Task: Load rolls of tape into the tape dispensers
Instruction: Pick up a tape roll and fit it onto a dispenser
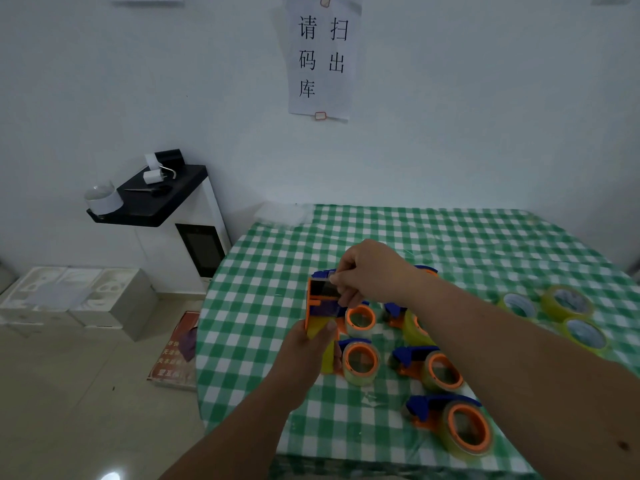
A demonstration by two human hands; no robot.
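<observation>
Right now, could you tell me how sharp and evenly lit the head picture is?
Head view: dim and bluish; wide-angle bending curves the green checked tablecloth edge; the orange-and-blue tape dispenser and both hands look slightly soft; a glare spot shows on the floor.

A table covered with a green-and-white checked tablecloth (433, 237) carried the work. Loaded blue-and-orange tape dispensers (450, 424) lay on it just right of and below the fingers (341, 299), some touching one another. Three loose yellowish tape rolls (568, 303) lay well off to their right.
</observation>
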